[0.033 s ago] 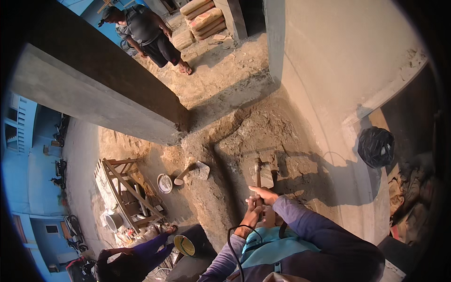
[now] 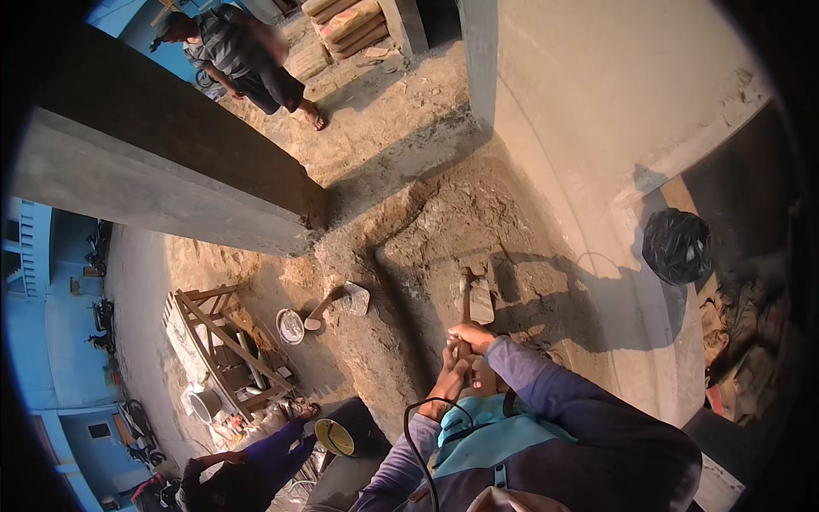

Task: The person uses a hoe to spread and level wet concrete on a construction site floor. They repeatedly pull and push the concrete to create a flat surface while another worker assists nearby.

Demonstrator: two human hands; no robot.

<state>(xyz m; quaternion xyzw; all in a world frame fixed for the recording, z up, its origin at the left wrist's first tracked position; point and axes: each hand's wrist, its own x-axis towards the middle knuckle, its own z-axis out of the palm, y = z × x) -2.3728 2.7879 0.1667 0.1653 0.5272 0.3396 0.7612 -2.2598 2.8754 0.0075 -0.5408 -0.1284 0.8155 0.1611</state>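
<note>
My right hand (image 2: 473,336) is wrapped round the wooden handle of a hoe (image 2: 480,300), closer to its head. Just behind it my left hand (image 2: 450,375) grips the same handle, its fingers partly overlapped with the other hand. The hoe's flat, mud-smeared blade rests on or just over wet grey mortar or mud (image 2: 444,243); contact is hard to tell. A ridge of soil or mortar (image 2: 367,341) runs along the left. On it lies a flat-bladed tool with a wooden handle (image 2: 351,299).
A white bucket (image 2: 291,326) and a wooden frame (image 2: 226,350) stand left. Someone in a striped shirt (image 2: 223,51) stands beyond the concrete column (image 2: 171,188); another person (image 2: 230,482) is lower left. At right are a wall (image 2: 580,111) and a black plastic bag (image 2: 676,246).
The whole view has shifted slightly, so most things sit further left and higher. Both hands keep their hold on the hoe, with little visible movement of it.
</note>
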